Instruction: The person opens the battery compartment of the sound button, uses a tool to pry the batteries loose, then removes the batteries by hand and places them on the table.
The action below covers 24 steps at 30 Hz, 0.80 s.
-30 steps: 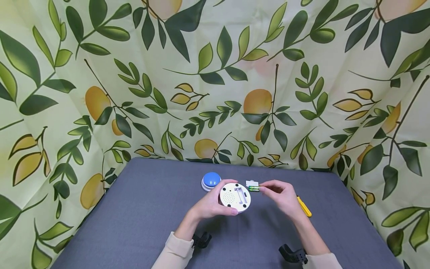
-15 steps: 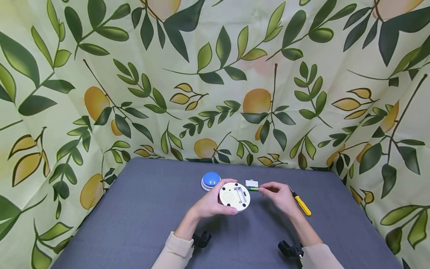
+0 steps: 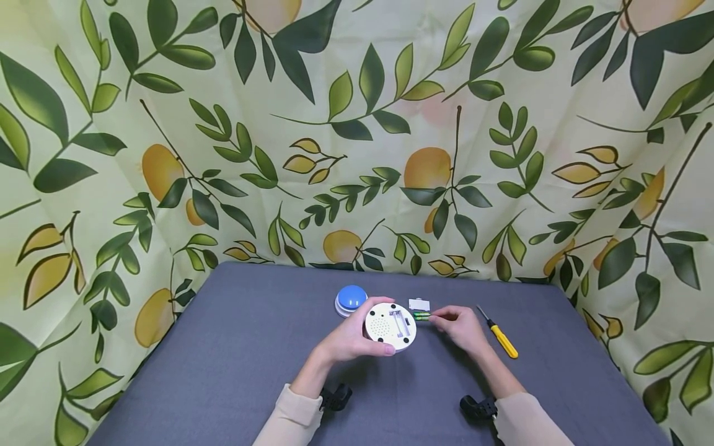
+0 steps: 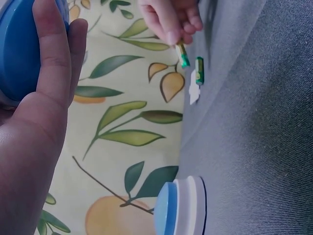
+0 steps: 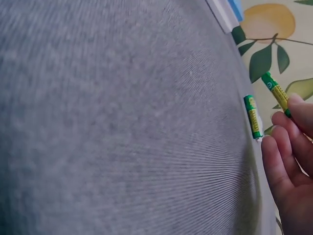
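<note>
My left hand [image 3: 344,337] grips a round white buzzer [image 3: 379,328] by its edge, underside toward the head camera. Its battery compartment [image 3: 399,324] lies uncovered, and its blue top [image 4: 19,54] shows in the left wrist view. Between thumb and fingers, my right hand [image 3: 464,329] pinches a small green and yellow battery [image 5: 277,92], raised off the table. A second such battery [image 5: 252,117] lies on the cloth just beyond the fingertips. Behind it sits a small white battery cover [image 3: 419,304].
Another buzzer, blue-topped [image 3: 351,298], stands upright behind my left hand. To the right of my right hand lies a screwdriver [image 3: 504,341] with a yellow handle. A grey cloth covers the table [image 3: 251,347], and a leaf-patterned curtain [image 3: 357,155] rises behind it.
My right hand has shifted slightly toward me with the battery, and the screwdriver's shaft has come into view beside it. The left hand and its buzzer have stayed nearly still.
</note>
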Motion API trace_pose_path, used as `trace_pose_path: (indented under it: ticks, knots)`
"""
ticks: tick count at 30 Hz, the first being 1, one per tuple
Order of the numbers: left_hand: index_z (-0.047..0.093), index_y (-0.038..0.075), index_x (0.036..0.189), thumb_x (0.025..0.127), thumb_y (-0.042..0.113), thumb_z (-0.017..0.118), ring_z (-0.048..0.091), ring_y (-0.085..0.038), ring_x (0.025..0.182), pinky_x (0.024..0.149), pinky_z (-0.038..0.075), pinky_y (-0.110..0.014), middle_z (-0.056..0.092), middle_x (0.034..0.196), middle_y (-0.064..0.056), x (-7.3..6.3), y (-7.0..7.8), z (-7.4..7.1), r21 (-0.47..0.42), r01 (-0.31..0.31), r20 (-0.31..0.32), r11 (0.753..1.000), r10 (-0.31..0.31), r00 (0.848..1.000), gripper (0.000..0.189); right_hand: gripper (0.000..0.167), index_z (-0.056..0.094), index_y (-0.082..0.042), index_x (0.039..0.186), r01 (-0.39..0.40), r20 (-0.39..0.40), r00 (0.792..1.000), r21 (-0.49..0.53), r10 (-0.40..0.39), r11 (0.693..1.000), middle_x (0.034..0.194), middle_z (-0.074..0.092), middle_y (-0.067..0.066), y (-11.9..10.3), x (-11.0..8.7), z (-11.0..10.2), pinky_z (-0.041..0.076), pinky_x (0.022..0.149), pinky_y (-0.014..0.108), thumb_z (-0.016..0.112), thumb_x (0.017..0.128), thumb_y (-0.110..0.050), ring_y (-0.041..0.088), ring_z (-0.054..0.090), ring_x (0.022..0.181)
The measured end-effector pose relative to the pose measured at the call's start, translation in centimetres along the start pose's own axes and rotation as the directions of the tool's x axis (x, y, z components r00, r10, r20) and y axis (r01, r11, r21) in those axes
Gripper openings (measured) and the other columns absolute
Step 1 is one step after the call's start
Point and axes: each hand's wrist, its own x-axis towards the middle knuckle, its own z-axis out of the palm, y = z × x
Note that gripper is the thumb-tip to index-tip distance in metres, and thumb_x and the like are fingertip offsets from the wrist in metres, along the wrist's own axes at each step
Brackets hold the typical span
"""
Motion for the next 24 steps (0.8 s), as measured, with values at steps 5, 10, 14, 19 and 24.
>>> trace_pose_path:
  ticks: [5,10,14,19,24]
  knots:
    - [0.038,0.004,0.149,0.078,0.012,0.083,0.057,-0.017,0.109,0.091,0.049,-0.027,0.056,0.125,-0.009,0.0,0.0,0.0,0.004,0.002,-0.002,1.0,-0.002,1.0,0.085,0.01,0.079,-0.002,0.092,0.018,0.0,1.0,-0.076,-0.018,0.997,0.074,0.068,0.003,0.3,0.2,0.2,0.047,0.059,0.025,0.078,0.088,-0.011,0.014,0.059,0.066]
    - [0.037,0.003,0.149,0.078,0.01,0.083,0.058,-0.017,0.108,0.091,0.049,-0.027,0.056,0.125,-0.008,0.0,0.0,0.0,-0.003,0.001,0.0,1.0,-0.001,1.0,0.085,0.008,0.079,-0.004,0.09,0.038,-0.004,0.999,-0.134,-0.039,0.99,0.079,0.07,0.004,0.4,0.4,0.6,0.046,0.063,0.027,0.079,0.088,-0.011,0.015,0.058,0.071]
    - [0.037,0.002,0.149,0.078,0.01,0.083,0.058,-0.018,0.107,0.09,0.049,-0.027,0.056,0.125,-0.009,0.0,-0.1,0.0,-0.007,0.001,0.003,1.0,-0.001,1.0,0.085,0.006,0.079,-0.006,0.088,0.065,-0.017,0.997,-0.194,-0.069,0.979,0.087,0.073,0.005,0.6,0.7,1.0,0.046,0.072,0.032,0.079,0.088,-0.012,0.017,0.06,0.08]
    - [0.036,0.001,0.149,0.078,0.01,0.083,0.058,-0.017,0.107,0.09,0.05,-0.027,0.056,0.125,-0.008,0.0,-0.1,0.0,-0.008,0.006,0.001,1.0,-0.006,1.0,0.086,0.005,0.079,-0.006,0.086,0.072,-0.027,0.996,-0.24,-0.081,0.968,0.086,0.074,0.005,0.7,0.8,1.2,0.05,0.077,0.039,0.079,0.088,-0.01,0.022,0.065,0.083]
    - [0.036,0.001,0.15,0.078,0.01,0.083,0.058,-0.018,0.108,0.09,0.05,-0.027,0.056,0.125,-0.008,0.0,-0.1,0.0,-0.007,0.009,-0.001,1.0,-0.009,1.0,0.086,0.006,0.079,-0.005,0.086,0.056,-0.019,0.998,-0.276,-0.064,0.96,0.085,0.074,0.006,0.6,0.8,1.1,0.052,0.079,0.046,0.078,0.088,-0.01,0.025,0.067,0.084]
